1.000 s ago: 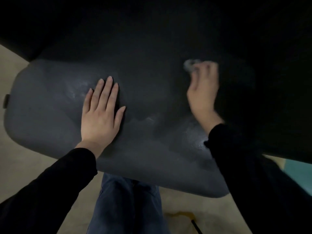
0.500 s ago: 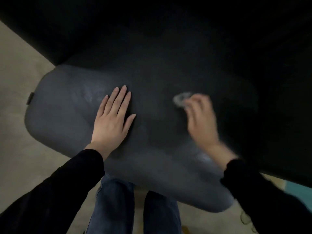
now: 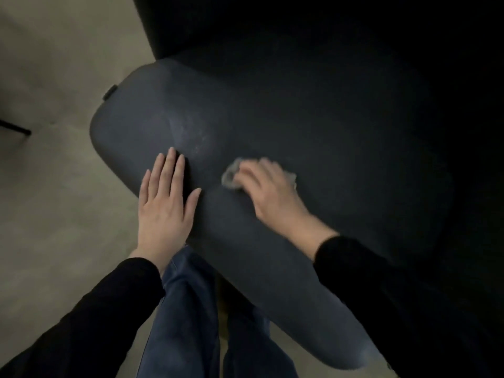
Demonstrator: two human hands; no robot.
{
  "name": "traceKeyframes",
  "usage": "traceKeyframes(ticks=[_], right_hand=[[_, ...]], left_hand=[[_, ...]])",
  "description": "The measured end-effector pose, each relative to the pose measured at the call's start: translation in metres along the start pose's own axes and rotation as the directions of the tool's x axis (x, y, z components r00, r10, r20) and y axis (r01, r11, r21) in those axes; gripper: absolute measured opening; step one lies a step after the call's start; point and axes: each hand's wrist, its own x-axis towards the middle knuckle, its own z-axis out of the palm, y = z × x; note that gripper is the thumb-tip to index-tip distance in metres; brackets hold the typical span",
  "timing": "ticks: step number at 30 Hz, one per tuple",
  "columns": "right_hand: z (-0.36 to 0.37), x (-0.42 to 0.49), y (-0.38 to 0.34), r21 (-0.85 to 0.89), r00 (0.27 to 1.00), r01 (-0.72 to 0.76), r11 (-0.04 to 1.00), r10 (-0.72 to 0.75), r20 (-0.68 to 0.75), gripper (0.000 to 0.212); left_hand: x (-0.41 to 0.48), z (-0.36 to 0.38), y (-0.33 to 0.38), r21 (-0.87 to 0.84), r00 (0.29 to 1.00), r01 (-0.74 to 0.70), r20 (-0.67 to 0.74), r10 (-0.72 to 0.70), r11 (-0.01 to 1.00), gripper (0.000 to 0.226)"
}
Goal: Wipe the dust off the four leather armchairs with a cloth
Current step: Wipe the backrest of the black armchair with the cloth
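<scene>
Compared with a second ago, the cloth [image 3: 230, 177] is sitting a lot closer to the left hand [image 3: 166, 205], so the wipe is sweeping back across the leather toward that side. It's a small grey wad on the chair [image 3: 300, 126] cushion, and the right hand [image 3: 268, 190] is gripping it with fingers curled over the top, though it's blurry from the motion. The left hand is lying flat on the cushion, fingers straight, holding nothing, looks like it's just bracing. A pale dusty patch [image 3: 191, 135] is showing just above the left fingertips, so I'd say this cushion is still getting worked on. The arms and back are sitting in deep shadow, can't tell if they're clean. The other three chairs aren't showing at all, so probably plenty left. Jeans [image 3: 185, 309] and the beige floor [image 3: 54, 200] are filling the rest.
</scene>
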Motion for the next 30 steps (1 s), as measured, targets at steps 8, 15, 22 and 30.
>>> traceKeyframes(ticks=[8, 15, 22, 30], right_hand=[[-0.034, -0.074, 0.005, 0.141, 0.878, 0.318, 0.937, -0.347, 0.329, 0.043], [-0.030, 0.104, 0.061, -0.010, 0.971, -0.202, 0.979, 0.199, -0.129, 0.021], [0.037, 0.148, -0.021, -0.068, 0.996, 0.092, 0.993, -0.090, 0.025, 0.025], [0.005, -0.037, -0.029, 0.154, 0.779, 0.503, 0.850, -0.524, 0.346, 0.046]], left_hand=[[-0.035, 0.019, 0.001, -0.055, 0.990, 0.135, -0.028, -0.136, 0.989, 0.064], [-0.038, 0.022, -0.010, -0.119, 0.982, 0.179, -0.041, -0.185, 0.977, 0.065], [-0.032, 0.027, -0.032, -0.145, 0.984, 0.133, -0.097, -0.148, 0.980, 0.060], [-0.035, 0.021, -0.047, -0.168, 0.984, 0.144, -0.082, -0.160, 0.975, 0.057]])
